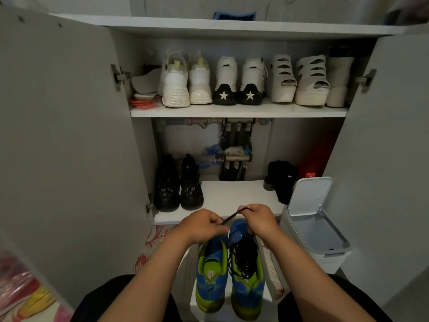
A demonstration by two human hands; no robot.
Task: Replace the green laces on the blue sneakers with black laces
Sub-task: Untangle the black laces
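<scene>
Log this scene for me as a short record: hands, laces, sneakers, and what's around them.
left hand: pinches one end of a stretched strand of the black lace
right hand: pinches the other end of that strand
black lace: one strand between the hands, the rest piled loosely on the right sneaker
sneakers: blue and green pair, side by side below the hands; left sneaker has no black lace on it
cabinet: doors open, shoes on two shelves
bin: white, lid up, to the right

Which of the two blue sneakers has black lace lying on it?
The right sneaker: black lace is heaped on it; the left sneaker shows none.
</scene>
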